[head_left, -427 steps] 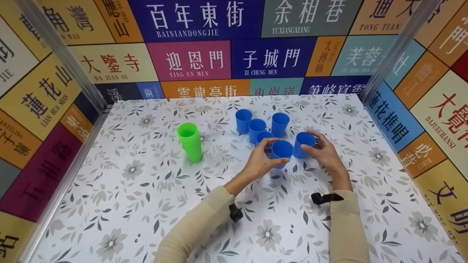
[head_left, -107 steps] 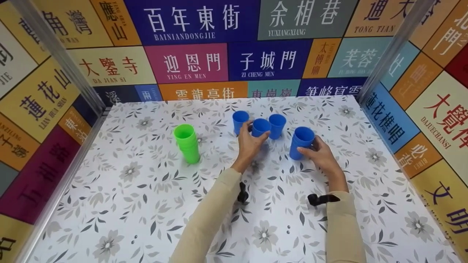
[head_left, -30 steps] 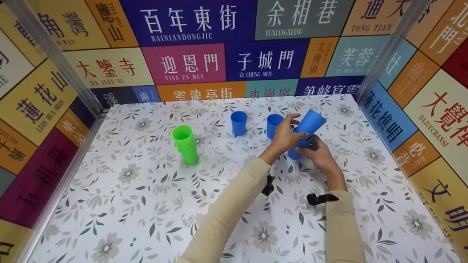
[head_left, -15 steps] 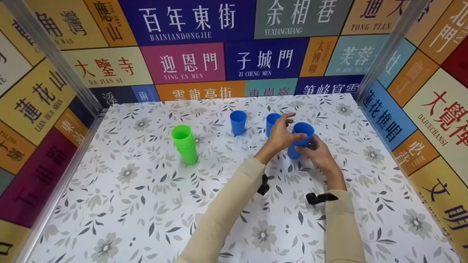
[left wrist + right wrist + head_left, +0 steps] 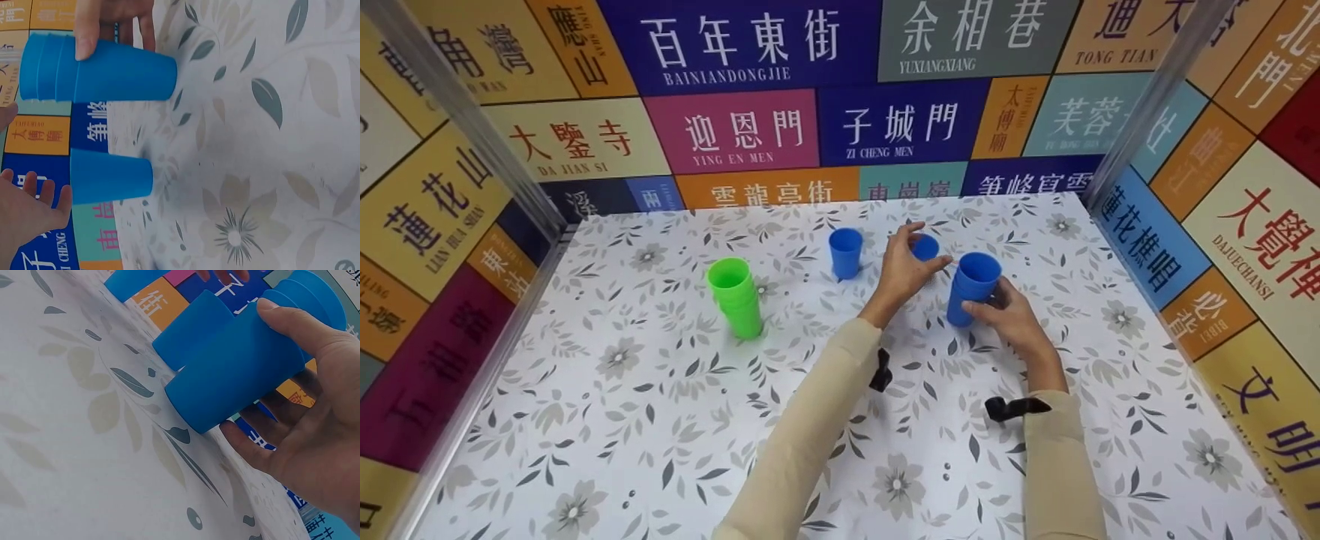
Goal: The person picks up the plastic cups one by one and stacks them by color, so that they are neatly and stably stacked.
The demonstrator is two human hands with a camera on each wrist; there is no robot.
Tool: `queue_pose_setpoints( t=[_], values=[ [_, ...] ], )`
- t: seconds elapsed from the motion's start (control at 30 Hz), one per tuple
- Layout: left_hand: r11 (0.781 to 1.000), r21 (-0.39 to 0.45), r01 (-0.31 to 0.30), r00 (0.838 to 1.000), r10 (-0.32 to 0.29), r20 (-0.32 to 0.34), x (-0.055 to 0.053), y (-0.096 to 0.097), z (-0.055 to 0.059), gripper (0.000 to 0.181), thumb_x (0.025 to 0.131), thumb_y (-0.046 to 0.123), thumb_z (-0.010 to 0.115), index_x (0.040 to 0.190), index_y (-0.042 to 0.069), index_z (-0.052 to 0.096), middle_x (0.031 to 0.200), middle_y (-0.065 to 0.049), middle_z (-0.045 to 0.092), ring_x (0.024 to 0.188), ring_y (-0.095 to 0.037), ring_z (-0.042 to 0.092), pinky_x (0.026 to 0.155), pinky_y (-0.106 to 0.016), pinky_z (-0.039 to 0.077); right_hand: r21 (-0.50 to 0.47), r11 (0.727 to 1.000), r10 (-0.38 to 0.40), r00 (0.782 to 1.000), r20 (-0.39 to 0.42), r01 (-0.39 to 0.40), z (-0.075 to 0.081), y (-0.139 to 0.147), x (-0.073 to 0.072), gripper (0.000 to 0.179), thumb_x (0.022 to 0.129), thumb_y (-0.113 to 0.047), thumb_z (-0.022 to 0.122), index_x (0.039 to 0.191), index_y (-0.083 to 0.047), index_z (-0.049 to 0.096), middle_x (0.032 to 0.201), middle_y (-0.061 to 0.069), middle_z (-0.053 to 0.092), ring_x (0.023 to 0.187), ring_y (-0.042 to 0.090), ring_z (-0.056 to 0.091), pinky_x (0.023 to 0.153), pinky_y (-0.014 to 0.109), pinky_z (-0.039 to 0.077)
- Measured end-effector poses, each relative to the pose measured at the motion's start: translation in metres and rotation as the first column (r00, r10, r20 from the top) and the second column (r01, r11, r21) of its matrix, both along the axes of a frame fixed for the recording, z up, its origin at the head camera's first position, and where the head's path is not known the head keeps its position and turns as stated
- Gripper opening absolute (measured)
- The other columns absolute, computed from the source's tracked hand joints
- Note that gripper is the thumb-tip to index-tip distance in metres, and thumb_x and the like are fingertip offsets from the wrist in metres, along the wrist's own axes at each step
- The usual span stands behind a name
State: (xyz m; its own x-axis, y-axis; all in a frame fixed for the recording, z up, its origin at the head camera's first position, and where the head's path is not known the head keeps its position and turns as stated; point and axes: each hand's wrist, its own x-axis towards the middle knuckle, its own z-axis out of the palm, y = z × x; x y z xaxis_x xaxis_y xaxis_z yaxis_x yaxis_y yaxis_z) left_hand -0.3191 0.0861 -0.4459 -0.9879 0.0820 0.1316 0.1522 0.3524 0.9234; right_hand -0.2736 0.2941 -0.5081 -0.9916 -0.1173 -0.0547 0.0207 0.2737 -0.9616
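Note:
My right hand (image 5: 1016,322) grips an upright stack of nested blue cups (image 5: 960,307), thumb on the near side. In the right wrist view several rims show at the top of the stack (image 5: 236,365). My left hand (image 5: 898,270) is spread with fingers and thumb apart beside a single blue cup (image 5: 928,247), partly hiding it. In the left wrist view the left hand (image 5: 31,211) is level with the rim of that cup (image 5: 112,176), holding nothing; whether a fingertip touches it I cannot tell. Another blue cup (image 5: 846,253) stands farther left.
A stack of green cups (image 5: 739,300) stands upright at the left. Everything rests on a table covered with a floral cloth (image 5: 675,420). Walls of coloured panels with writing (image 5: 750,127) enclose the back and sides.
The left hand set a blue cup into the right hand's stack, let go and moved left to the single cup behind. Earlier, other loose blue cups joined the stack. The green stack stays put.

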Motion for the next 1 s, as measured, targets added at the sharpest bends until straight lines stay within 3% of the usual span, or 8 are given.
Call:
queue_pose_setpoints(
  t=[0.2,0.33,0.53,0.67,1.0],
  values=[
    [0.998,-0.036,-0.045,0.999,0.044,-0.022,-0.012,-0.007,-0.007,0.072,0.083,0.023,0.083,0.144,0.009,0.048,0.139,-0.019,0.051,0.129,-0.032,0.052,0.108,-0.04,0.046,0.021,1.0,0.001,1.0,-0.016,-0.001,0.0,0.002,0.0,0.091,0.09,-0.033,0.076,0.16,-0.01,0.022,0.161,0.023,0.032,0.151,0.04,0.03,0.124,0.054,0.023],
    [0.998,-0.039,-0.044,0.999,0.044,-0.017,-0.02,-0.012,-0.011,0.072,0.082,0.023,0.084,0.143,0.008,0.048,0.141,-0.021,0.049,0.13,-0.034,0.051,0.108,-0.042,0.046,0.014,1.0,0.001,1.0,-0.013,0.0,-0.001,0.002,-0.001,0.092,0.09,-0.033,0.076,0.16,-0.01,0.022,0.161,0.022,0.032,0.151,0.038,0.029,0.125,0.053,0.023],
    [0.998,-0.047,-0.033,0.998,0.036,0.049,-0.026,-0.018,-0.019,0.084,0.081,0.024,0.085,0.151,0.011,0.04,0.151,-0.016,0.044,0.138,-0.028,0.046,0.115,-0.04,0.042,-0.001,1.0,-0.007,1.0,-0.002,0.007,-0.002,-0.001,-0.001,0.091,0.089,-0.032,0.077,0.159,-0.009,0.024,0.16,0.022,0.033,0.15,0.039,0.031,0.125,0.052,0.023],
    [1.0,-0.003,-0.017,0.995,0.017,0.095,-0.028,-0.021,-0.027,0.09,0.082,0.022,0.085,0.155,0.012,0.033,0.157,-0.014,0.04,0.145,-0.03,0.04,0.118,-0.043,0.039,0.014,1.0,-0.01,1.0,0.012,0.01,-0.004,0.0,-0.001,0.091,0.089,-0.035,0.077,0.159,-0.01,0.024,0.16,0.022,0.034,0.15,0.039,0.031,0.125,0.053,0.023],
    [0.997,0.066,-0.029,0.989,0.019,0.145,-0.034,-0.014,-0.039,0.089,0.082,0.022,0.084,0.154,0.013,0.034,0.157,-0.014,0.041,0.146,-0.033,0.04,0.117,-0.045,0.039,0.032,0.999,-0.023,1.0,-0.001,0.023,-0.004,-0.002,-0.001,0.095,0.088,-0.037,0.077,0.16,-0.01,0.022,0.161,0.022,0.032,0.151,0.039,0.029,0.125,0.054,0.023]
  ],
)
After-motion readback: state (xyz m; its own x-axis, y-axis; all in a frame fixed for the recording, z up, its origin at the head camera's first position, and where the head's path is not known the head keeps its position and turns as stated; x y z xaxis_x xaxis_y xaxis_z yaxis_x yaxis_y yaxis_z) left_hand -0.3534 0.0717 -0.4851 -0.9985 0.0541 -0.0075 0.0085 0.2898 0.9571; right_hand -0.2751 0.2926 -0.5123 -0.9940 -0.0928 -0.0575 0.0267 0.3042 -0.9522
